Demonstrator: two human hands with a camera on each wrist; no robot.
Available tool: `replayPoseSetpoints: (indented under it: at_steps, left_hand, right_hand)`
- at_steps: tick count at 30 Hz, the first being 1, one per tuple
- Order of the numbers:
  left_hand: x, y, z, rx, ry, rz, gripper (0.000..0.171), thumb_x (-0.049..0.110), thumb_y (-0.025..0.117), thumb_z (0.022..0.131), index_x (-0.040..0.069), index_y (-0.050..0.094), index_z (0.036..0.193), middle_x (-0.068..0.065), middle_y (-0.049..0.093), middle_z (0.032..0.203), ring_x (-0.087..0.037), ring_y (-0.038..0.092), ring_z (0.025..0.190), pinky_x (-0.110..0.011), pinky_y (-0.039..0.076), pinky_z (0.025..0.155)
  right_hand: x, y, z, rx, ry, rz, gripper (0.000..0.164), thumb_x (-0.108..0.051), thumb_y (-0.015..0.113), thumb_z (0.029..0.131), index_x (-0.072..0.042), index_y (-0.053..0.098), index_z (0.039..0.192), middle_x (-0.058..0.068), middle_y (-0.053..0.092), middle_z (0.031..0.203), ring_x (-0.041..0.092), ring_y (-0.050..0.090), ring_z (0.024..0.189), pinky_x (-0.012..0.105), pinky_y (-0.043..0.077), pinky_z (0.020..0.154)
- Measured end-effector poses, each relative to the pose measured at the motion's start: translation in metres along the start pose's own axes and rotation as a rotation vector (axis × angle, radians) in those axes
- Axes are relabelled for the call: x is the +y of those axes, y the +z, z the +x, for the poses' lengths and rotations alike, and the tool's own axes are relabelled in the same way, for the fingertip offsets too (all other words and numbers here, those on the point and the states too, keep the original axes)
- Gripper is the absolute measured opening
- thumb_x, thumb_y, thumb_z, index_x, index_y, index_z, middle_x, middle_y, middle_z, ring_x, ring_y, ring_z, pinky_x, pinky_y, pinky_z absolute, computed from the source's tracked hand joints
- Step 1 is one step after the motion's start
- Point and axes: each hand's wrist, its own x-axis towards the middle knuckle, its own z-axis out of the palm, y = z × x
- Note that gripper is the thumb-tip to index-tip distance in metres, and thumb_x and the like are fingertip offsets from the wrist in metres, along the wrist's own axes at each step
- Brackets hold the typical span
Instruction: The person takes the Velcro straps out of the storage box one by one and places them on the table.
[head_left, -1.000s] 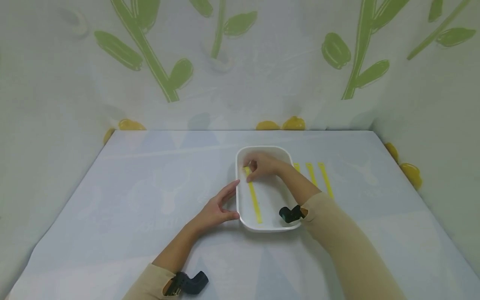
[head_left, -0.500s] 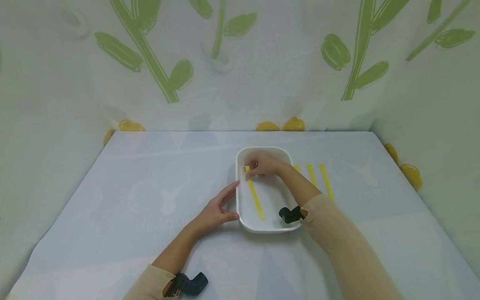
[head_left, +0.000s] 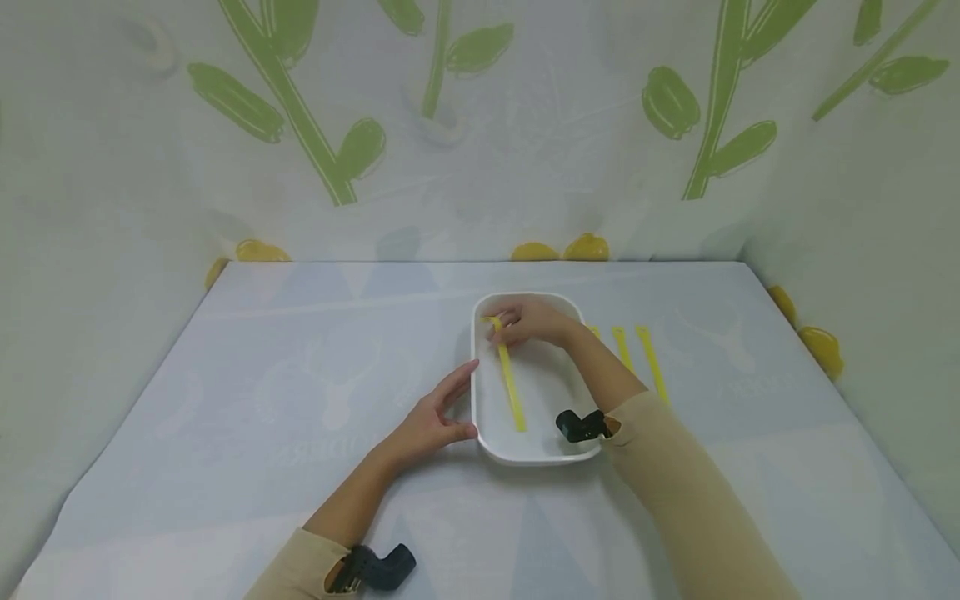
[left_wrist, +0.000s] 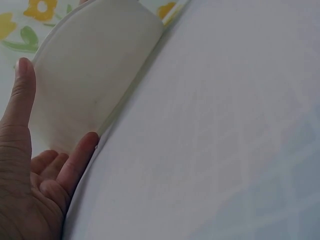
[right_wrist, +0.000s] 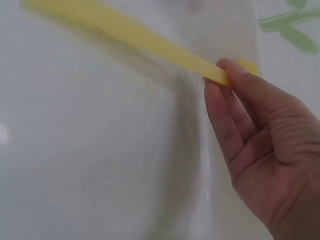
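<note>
Inside a white plastic tub (head_left: 551,457), my right hand (head_left: 531,323) pinches a flat yellow strip (head_left: 512,390) between thumb and fingers near its far end. The rest of the strip slants down toward the tub's near end. Close up in the right wrist view, thumb and fingertips grip the yellow strip (right_wrist: 135,40) above the tub's inner floor, where it casts a shadow. My left hand (head_left: 431,425) rests with fingers and thumb spread against the tub's left side. In the left wrist view, the left hand (left_wrist: 47,165) has its fingertips at the tub's outer wall (left_wrist: 100,60).
Several similar yellow strips (head_left: 651,358) lie side by side on the table right of the tub, partly hidden by my right forearm. A pale patterned cloth (head_left: 300,400) covers the table. Behind it rises a leaf-patterned backdrop (head_left: 525,125).
My right hand has lifted the strip's far end slightly and shifted a little, and that end now bends over to the left. The strip's near end has slid away from me. The left hand stays put.
</note>
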Motion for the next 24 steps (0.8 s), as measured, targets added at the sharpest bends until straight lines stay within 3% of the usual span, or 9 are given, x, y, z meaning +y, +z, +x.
replayPoseSetpoints:
  at_steps: [5, 11, 17, 21, 24]
  left_hand:
    - [0.0, -0.001, 0.001, 0.005, 0.014, 0.01, 0.095, 0.04, 0.076, 0.074, 0.018, 0.024, 0.151, -0.015, 0.023, 0.155, -0.03, 0.022, 0.143, -0.026, 0.054, 0.08]
    - [-0.001, -0.002, 0.002, 0.014, 0.014, 0.019, 0.098, 0.047, 0.076, 0.071, 0.018, 0.025, 0.15, -0.015, 0.025, 0.155, -0.03, 0.024, 0.142, -0.025, 0.054, 0.079]
    - [-0.001, -0.001, 0.001, 0.015, 0.001, 0.016, 0.097, 0.044, 0.076, 0.072, 0.019, 0.025, 0.15, -0.015, 0.026, 0.154, -0.029, 0.024, 0.142, -0.024, 0.054, 0.078]
    - [-0.001, -0.001, 0.001, 0.008, 0.009, 0.006, 0.098, 0.045, 0.075, 0.071, 0.018, 0.025, 0.15, -0.015, 0.025, 0.154, -0.029, 0.024, 0.142, -0.025, 0.054, 0.078]
    - [-0.002, 0.0, 0.001, 0.006, 0.014, -0.001, 0.1, 0.047, 0.075, 0.069, 0.017, 0.024, 0.15, -0.015, 0.026, 0.154, -0.03, 0.024, 0.142, -0.024, 0.054, 0.079]
  right_hand:
    - [0.0, -0.007, -0.001, 0.018, -0.054, 0.105, 0.047, -0.008, 0.07, 0.084, -0.01, 0.058, 0.129, 0.01, 0.07, 0.109, 0.021, 0.068, 0.088, 0.034, 0.057, 0.073]
    - [-0.003, -0.01, -0.004, 0.04, -0.098, 0.214, 0.045, -0.003, 0.067, 0.086, -0.006, 0.058, 0.129, 0.014, 0.065, 0.119, 0.029, 0.068, 0.09, 0.035, 0.057, 0.074]
    - [-0.004, -0.011, -0.005, -0.026, -0.117, 0.298, 0.06, 0.005, 0.064, 0.084, -0.008, 0.045, 0.14, 0.009, 0.051, 0.138, 0.032, 0.063, 0.105, 0.031, 0.056, 0.074]
    - [-0.003, -0.013, -0.008, -0.105, -0.171, 0.371, 0.075, 0.01, 0.064, 0.082, -0.01, 0.033, 0.147, 0.008, 0.036, 0.15, 0.02, 0.064, 0.077, 0.027, 0.055, 0.07]
    - [-0.002, -0.014, -0.009, -0.145, -0.196, 0.416, 0.085, 0.01, 0.067, 0.079, -0.015, 0.028, 0.15, 0.008, 0.026, 0.155, 0.015, 0.058, 0.068, 0.026, 0.055, 0.069]
